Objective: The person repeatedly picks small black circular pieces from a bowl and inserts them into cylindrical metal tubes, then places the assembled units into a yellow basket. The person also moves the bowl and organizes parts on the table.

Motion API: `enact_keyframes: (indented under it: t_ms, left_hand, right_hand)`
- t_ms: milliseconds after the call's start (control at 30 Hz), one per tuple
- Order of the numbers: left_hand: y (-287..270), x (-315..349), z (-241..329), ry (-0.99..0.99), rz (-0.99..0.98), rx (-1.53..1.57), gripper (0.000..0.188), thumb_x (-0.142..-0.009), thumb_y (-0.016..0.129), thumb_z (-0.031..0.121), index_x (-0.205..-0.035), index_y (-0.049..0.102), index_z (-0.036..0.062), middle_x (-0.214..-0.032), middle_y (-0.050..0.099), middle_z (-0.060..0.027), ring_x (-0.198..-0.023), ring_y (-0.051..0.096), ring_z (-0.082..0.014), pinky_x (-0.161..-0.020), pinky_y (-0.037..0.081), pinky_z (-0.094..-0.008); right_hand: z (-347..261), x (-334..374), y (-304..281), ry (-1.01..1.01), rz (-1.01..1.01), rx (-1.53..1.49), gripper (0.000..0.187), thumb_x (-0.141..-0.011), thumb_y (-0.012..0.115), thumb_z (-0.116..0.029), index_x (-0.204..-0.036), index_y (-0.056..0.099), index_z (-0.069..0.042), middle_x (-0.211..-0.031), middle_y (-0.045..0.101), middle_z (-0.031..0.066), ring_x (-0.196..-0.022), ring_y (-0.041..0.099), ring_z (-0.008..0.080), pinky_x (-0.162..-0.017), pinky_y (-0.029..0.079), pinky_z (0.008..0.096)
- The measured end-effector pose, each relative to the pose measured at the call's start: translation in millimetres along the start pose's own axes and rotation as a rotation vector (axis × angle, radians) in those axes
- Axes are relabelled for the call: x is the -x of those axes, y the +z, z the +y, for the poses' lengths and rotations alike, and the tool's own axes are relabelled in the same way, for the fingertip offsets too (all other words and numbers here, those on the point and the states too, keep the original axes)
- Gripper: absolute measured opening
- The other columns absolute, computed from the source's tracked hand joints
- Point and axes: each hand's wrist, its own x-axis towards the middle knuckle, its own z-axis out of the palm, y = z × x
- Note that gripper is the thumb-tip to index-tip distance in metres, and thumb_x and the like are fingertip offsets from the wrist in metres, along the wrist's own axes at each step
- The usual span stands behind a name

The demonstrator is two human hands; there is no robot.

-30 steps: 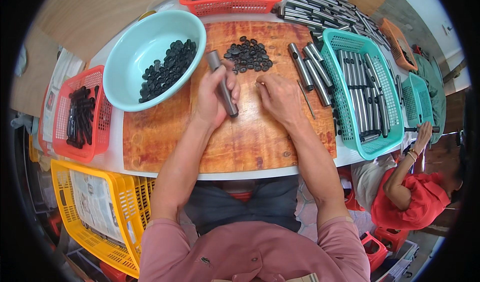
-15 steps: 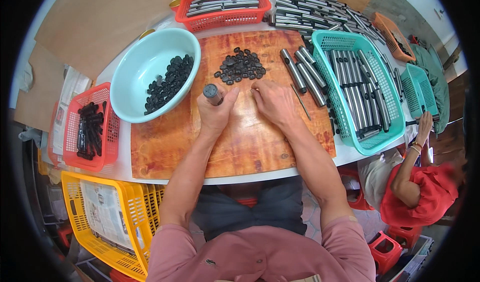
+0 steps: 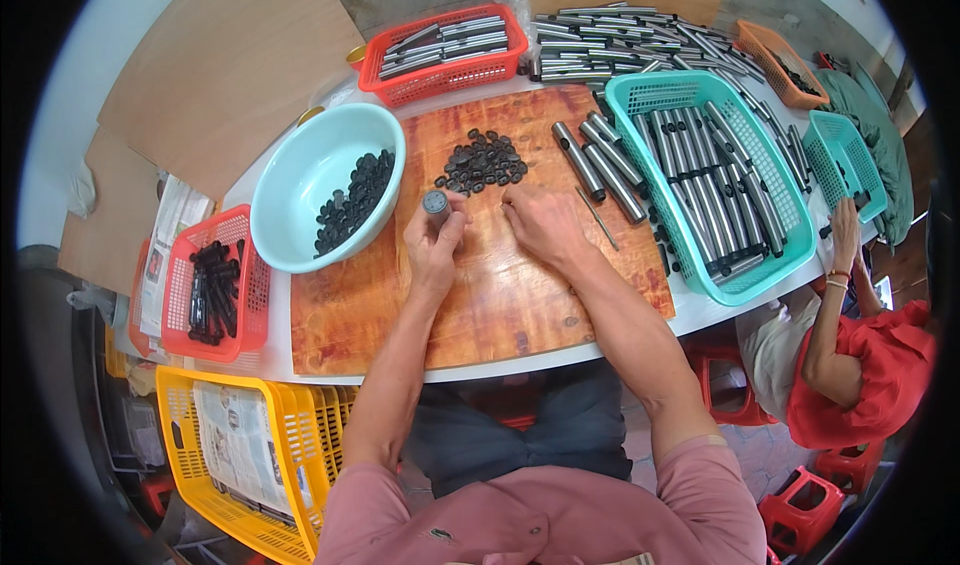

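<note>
My left hand [image 3: 430, 257] is wrapped round a metal tube [image 3: 436, 205] with a dark grey end facing up, held upright over the orange-brown wooden board [image 3: 480, 320]. My right hand [image 3: 548, 225] rests on the board to the right of it, fingers curled together; whatever they pinch, if anything, is hidden. Just beyond both hands lies a heap of small black oval pieces [image 3: 487, 161]. A thin metal rod [image 3: 597, 218] is beside my right hand. Farther right, several steel tubes [image 3: 612, 170] lie side by side on the board.
At left stand a pale blue basin [image 3: 275, 190] of black pieces, a red basket [image 3: 256, 310] of black parts and a yellow crate [image 3: 285, 435]. A red basket [image 3: 445, 83] and heaped tubes [image 3: 620, 40] sit behind. A green basket [image 3: 800, 235] holds tubes, near a person in red [image 3: 870, 375].
The whole view has shifted, so the table sits slightly lower in the picture. Both hands keep nearly the same pose, the left with the tube. At right, the other person's hand has moved slightly.
</note>
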Motion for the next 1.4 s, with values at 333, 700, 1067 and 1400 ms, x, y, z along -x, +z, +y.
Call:
enact_keyframes:
  t_ms: [333,700,1067,1400]
  left_hand:
    - [6,-10,24,-0.069,-0.043,0.046,0.018,-0.097,0.063,0.011,-0.083,0.055,0.0034,-0.061,0.052,-0.0026,-0.053,0.051,-0.0117,-0.05,0.041,-0.0273]
    - [21,-28,50,0.208,0.115,0.142,0.038,-0.102,0.062,0.015,-0.07,0.042,0.0089,-0.053,0.04,0.0004,-0.044,0.041,-0.0094,-0.042,0.033,-0.0255]
    - [15,-18,9,0.008,0.033,0.008,0.03,-0.097,0.07,0.012,-0.073,0.054,0.0058,-0.053,0.052,0.0015,-0.046,0.049,-0.0067,-0.041,0.035,-0.0243]
    - [9,-33,-9,-0.484,-0.021,0.646,0.058,-0.104,0.035,0.063,-0.108,0.053,0.0081,-0.094,0.059,-0.0067,-0.063,0.058,-0.0164,-0.052,0.046,-0.026]
  right_hand:
    - [4,0,2,-0.01,-0.008,0.024,0.012,-0.089,0.069,-0.015,-0.091,0.065,-0.005,-0.084,0.07,0.0156,-0.075,0.068,0.0363,-0.064,0.052,0.0463]
    - [4,1,1,-0.033,0.026,0.029,0.01,-0.088,0.068,-0.014,-0.09,0.064,-0.004,-0.083,0.07,0.0155,-0.074,0.068,0.0358,-0.063,0.052,0.0464]
    - [7,0,3,0.018,-0.034,0.038,0.01,-0.089,0.067,-0.014,-0.093,0.066,-0.004,-0.087,0.07,0.015,-0.077,0.069,0.0361,-0.067,0.053,0.0465]
    - [6,-3,6,0.045,0.094,0.092,0.013,-0.091,0.065,-0.016,-0.101,0.062,-0.007,-0.086,0.067,0.0158,-0.07,0.067,0.0377,-0.062,0.053,0.048]
